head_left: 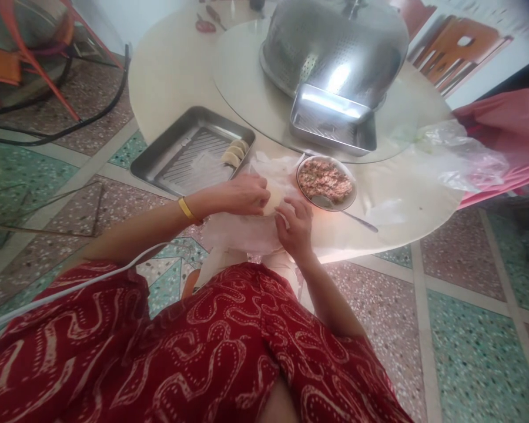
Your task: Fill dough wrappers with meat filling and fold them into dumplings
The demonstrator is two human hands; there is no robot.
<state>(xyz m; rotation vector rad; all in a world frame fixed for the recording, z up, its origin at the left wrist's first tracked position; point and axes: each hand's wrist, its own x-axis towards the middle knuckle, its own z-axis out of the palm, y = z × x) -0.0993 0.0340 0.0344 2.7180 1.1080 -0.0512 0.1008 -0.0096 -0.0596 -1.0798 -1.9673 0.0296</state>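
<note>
Round pale surface with a glass turntable in the middle, terrazzo floor in green and pinkish tiles with pale strips. Orange chair frames behind the surface and at far left. Black cable loops on the floor at left.

On the turntable: big perforated steel dome cover, with a smaller steel tray tucked at its near edge. On the near rim: larger ribbed steel tray, long axis running near-left to far-right, with a few folded dumplings lined up in its right corner. Right of it, a steel bowl of minced filling, spoon lying on its near rim, handle pointing right. Crumpled clear plastic bag at far right, pink cloth behind it.

Dumpling wrapper: pale, sits between both hands at the near edge of the surface, over white plastic sheeting, just left of the bowl. Mostly covered, so axis and orientation not readable.

Left hand: fingers curled down, pinching the wrapper from the left; gold bangle on the wrist. Right hand: fingers bent, closed on the wrapper's right edge.

Red patterned garment fills the foreground.
</note>
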